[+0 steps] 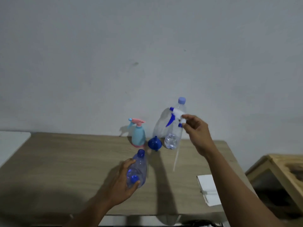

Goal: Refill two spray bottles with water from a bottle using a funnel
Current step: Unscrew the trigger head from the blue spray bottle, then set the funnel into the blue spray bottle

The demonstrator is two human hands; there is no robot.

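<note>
Two clamped grips: left hand (121, 182) steadies the blue bottle (139, 167) near the funnel (154, 143). Right hand (198, 133) holds its sprayer head (176, 116) clear, baring the neck (141, 153).

1. The open bottle (138, 169) lay inside the left hand's (121, 182) fingers, over the table (65, 161).
2. The spray head (176, 117) sat in the right hand's (196, 131) fingertips, its tube hanging below them.
3. The water bottle (173, 133) stood just behind those fingertips.
4. The funnel (155, 143) and small spray bottle (138, 135) were left of them.

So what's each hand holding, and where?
Left hand grips the blue bottle around its body; right hand pinches the white spray head at its rear.
</note>
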